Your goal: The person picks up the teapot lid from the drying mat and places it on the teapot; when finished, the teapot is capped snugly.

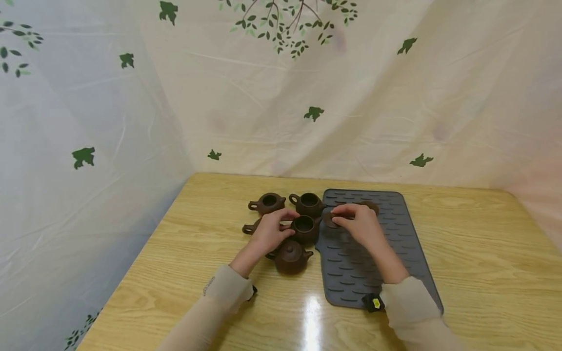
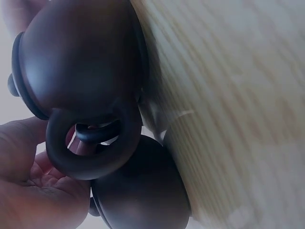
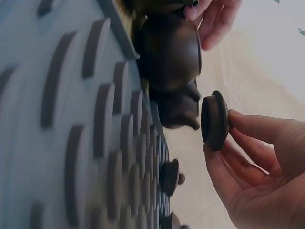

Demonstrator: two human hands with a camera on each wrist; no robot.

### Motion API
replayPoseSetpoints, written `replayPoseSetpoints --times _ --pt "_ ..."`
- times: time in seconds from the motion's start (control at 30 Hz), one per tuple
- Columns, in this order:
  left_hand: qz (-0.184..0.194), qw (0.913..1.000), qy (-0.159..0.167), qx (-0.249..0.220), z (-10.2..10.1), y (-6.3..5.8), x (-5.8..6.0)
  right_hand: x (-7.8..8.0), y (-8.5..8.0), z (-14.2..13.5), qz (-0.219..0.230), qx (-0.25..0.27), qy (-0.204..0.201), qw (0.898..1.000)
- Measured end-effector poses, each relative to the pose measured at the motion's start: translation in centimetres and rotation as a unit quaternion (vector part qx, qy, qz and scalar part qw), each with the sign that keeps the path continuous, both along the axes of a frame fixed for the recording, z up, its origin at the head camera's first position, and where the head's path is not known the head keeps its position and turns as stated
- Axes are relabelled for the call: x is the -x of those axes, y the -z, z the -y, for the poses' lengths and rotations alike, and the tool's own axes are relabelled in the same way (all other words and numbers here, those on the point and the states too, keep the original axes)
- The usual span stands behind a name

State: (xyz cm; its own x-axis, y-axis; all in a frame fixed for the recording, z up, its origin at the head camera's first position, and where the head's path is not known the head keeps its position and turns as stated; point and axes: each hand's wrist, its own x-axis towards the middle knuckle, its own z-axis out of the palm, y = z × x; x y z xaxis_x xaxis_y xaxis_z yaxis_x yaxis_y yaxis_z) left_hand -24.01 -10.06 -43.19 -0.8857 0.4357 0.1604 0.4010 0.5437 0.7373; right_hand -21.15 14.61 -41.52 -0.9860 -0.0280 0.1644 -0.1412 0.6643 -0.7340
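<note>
A lid [image 3: 214,120] is pinched between the thumb and fingertips of the right hand [image 1: 357,225], lifted just above the left end of the grey mat [image 1: 395,253]. In the right wrist view the lid is seen edge-on, clear of the mat's ridges and close to the open pot [image 1: 305,228].

The open pot is steadied by the left hand [image 1: 272,230] — its fingers are curled about the pot's left side, thumb reaching toward the rim. The pot stands on the table [image 1: 483,243], touching the mat's left edge.

Just in front of it, nearer the person, a lidded pot [image 1: 290,256] is set, knob up. Behind it two more lidless pots [image 1: 268,202] [image 1: 309,203] are placed side by side; a fifth [image 1: 250,227] is largely hidden under the left hand.

Further lids [image 3: 170,177] are seen lying on the mat — one [image 1: 370,205] beyond the right hand's knuckles.
</note>
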Motion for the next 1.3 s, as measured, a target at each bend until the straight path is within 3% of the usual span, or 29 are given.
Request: replayPoseSetpoints --times 0.43,0.77,1.3 --pt "-0.022 0.9997 -0.006 0.006 -0.2 0.1 0.1 0.3 0.0 3.4 -0.024 0.058 -0.021 0.998" --pt "-0.019 0.9998 -0.007 -0.007 -0.1 0.2 0.0 0.5 0.5 4.9 -0.06 0.06 -0.039 0.996" --pt "-0.018 0.9996 -0.02 0.0 -0.3 -0.2 -0.2 0.4 1.0 5.9 -0.048 0.061 -0.05 0.996"
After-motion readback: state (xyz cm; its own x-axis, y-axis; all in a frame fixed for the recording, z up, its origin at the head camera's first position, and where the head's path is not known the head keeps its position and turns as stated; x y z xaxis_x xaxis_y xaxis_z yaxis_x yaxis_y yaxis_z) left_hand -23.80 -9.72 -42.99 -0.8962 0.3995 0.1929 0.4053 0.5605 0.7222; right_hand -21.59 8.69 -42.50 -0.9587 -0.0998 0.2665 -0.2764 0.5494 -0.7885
